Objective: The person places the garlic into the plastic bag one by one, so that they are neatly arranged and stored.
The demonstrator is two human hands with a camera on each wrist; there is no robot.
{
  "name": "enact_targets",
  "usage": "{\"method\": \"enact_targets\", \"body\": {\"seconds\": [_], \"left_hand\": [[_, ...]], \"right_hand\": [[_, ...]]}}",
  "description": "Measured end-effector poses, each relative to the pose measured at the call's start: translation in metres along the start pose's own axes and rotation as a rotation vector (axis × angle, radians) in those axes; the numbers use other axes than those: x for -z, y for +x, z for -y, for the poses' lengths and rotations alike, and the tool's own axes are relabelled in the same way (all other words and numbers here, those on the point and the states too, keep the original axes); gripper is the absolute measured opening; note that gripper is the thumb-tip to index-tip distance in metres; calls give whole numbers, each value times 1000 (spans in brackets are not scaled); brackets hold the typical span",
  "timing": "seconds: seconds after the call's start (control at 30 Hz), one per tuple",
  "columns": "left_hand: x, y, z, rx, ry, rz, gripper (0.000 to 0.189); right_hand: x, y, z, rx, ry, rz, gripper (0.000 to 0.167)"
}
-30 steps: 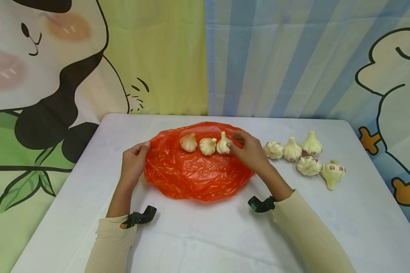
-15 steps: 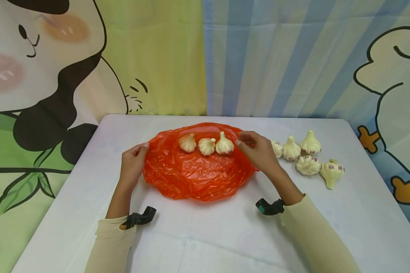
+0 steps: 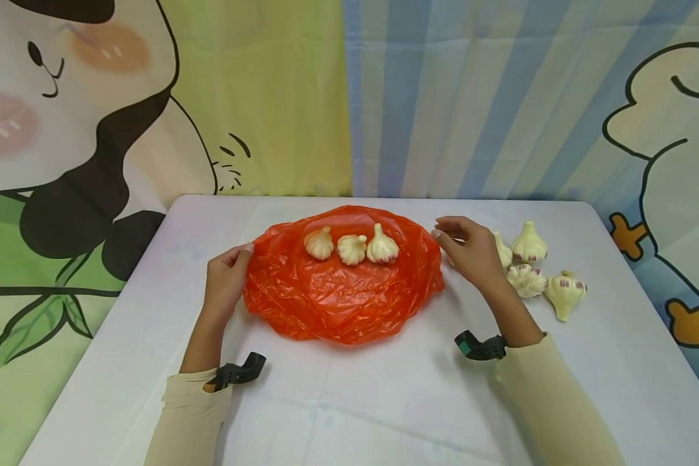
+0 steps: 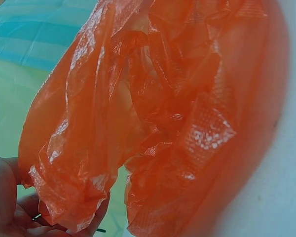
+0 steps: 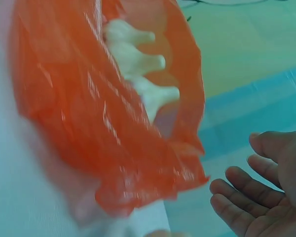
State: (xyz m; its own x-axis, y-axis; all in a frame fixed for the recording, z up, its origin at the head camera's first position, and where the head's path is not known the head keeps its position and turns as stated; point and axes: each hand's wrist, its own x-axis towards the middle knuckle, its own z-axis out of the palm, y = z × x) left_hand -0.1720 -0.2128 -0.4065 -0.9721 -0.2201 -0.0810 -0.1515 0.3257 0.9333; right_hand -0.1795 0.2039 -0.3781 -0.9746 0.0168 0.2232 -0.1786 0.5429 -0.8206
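A crinkled red plastic bag (image 3: pixel 343 304) lies on the white table, its mouth spread toward the back. Three garlic bulbs (image 3: pixel 352 250) sit in a row at that mouth, and their stems show in the right wrist view. My left hand (image 3: pixel 227 275) pinches the bag's left edge between thumb and fingers; the left wrist view shows the film (image 4: pixel 74 197) bunched over the fingers. Off the bag's right end is my right hand (image 3: pixel 472 252), holding nothing, its fingers (image 5: pixel 251 190) loosely bent and apart from the plastic. It partly covers the nearest loose garlic.
Several more garlic bulbs (image 3: pixel 527 280) lie grouped on the right of the table (image 3: pixel 349 401), the outermost one (image 3: pixel 566 294) tipped stem-forward. A cartoon-printed curtain (image 3: pixel 268 97) hangs behind the table's back edge.
My right hand has moved right, away from the third garlic bulb in the bag and past the bag's right edge toward the loose bulbs. The left hand has kept its pinch.
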Motion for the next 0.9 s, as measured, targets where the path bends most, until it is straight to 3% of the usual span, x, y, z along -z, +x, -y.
{"method": "enact_targets", "body": {"seconds": [0.33, 0.9], "left_hand": [[0, 0, 1, 1, 10, 0, 58], [1, 0, 1, -2, -4, 3, 58]], "right_hand": [[18, -1, -20, -56, -86, -31, 39], [19, -1, -32, -74, -177, -3, 35]]}}
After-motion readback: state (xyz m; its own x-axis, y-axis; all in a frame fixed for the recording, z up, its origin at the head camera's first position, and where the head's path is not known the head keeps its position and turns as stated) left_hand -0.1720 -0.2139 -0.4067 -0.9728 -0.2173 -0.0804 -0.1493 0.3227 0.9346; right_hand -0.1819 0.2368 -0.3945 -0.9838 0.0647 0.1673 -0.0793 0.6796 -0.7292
